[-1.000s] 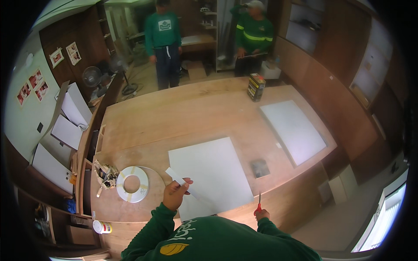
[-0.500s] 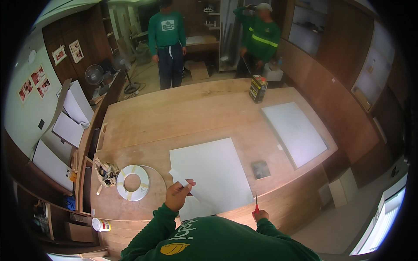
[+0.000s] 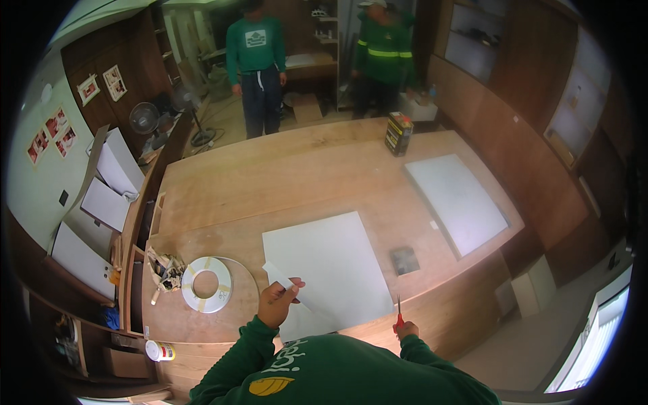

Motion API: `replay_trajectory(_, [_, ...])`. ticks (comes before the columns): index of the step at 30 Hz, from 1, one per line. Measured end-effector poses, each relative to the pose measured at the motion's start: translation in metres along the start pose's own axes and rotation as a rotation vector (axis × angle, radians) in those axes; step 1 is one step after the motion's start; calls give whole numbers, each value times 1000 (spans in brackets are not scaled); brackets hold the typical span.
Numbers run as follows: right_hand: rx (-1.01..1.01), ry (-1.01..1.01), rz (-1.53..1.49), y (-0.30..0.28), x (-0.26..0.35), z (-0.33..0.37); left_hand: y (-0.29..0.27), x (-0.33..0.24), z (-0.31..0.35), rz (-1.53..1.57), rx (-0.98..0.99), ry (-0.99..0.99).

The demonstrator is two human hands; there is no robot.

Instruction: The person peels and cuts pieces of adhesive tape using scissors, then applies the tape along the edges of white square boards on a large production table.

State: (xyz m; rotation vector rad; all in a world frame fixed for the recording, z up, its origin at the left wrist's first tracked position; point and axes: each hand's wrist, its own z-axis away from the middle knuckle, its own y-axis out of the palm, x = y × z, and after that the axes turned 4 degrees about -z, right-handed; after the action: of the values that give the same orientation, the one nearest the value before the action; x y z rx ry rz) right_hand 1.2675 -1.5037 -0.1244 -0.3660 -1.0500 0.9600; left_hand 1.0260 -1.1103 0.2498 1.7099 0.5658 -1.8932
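Note:
In my left hand [image 3: 275, 304], fingers closed, is a short white strip [image 3: 275, 273] pinched above a white panel [image 3: 331, 246]. The strip's lower end is hard to tell from the white surface behind it. My right hand [image 3: 407, 330] grips red-handled scissors [image 3: 399, 316] near the panel's right corner, blades pointing away from me. A large roll of white edge banding [image 3: 191, 297] lies flat on the table to the left, its loose end curving toward the panel. Right of the panel lies a small dark grey square piece [image 3: 404, 260].
The wooden worktable [image 3: 283, 162] also carries a second white panel [image 3: 459, 202], a tin can [image 3: 398, 133] and a bundle of tools [image 3: 164, 270]. A white tub [image 3: 160, 350] stands at the lower left. Two people [image 3: 257, 61] stand beyond the far edge.
My hands keep their hold on the strip and scissors and hardly move. The person at the far right has lowered a raised arm and shifted left.

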Motion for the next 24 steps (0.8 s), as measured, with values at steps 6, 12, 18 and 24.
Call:
replay_trajectory(6, [58,128,-455,-19,92,38,-7,-3,6,-39,-51,18])
replay_trajectory(12, [-560,-290,248,-94,-47,-91,31,-3,-30,62,175,81])
replay_trajectory(18, [-336,-27,-1541,-175,170,-23,-4,-7,-8,-112,6,32])
replay_trajectory(24, [-347,-200,-1481,-218,181,-8,8,-17,-8,-168,45,61])
